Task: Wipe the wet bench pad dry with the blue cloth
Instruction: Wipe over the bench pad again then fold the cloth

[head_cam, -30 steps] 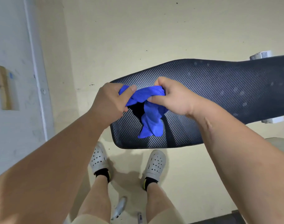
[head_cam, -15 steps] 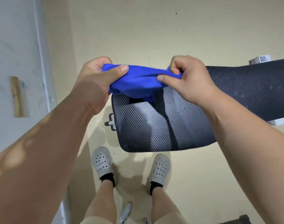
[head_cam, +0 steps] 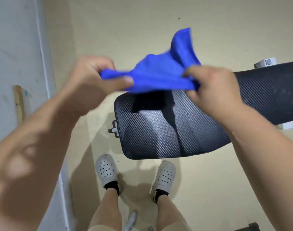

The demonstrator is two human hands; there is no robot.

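The bright blue soft cloth [head_cam: 159, 75] is hanging in the air at 12 o'clock, stretched between both hands and lifted apart from the pad below it. The left hand [head_cam: 92, 80], at 10 o'clock, is gripping the cloth's left end, its fingers [head_cam: 100, 64] curling over the fabric and the thumb pinching it from the near side. The right hand [head_cam: 214, 87], at 2 o'clock, is pinching the right end with curled fingers [head_cam: 191, 71]. Both hands are blurring, so finer detail of the grip cannot be told. One loose corner of the cloth is flipping up toward 1 o'clock.

The long black bench pad with a carbon-weave texture [head_cam: 159, 130] is lying under the cloth, running from the centre out to 3 o'clock, with its rounded end at the centre. The cloth is casting a dark shadow on the pad's top edge. Whether the pad is wet cannot be told.

At 6 o'clock, two white perforated clogs [head_cam: 106, 169] are standing on the beige floor [head_cam: 125, 22], just beside the pad's near edge. A pale grey wall [head_cam: 14, 39] is running along 9 o'clock.
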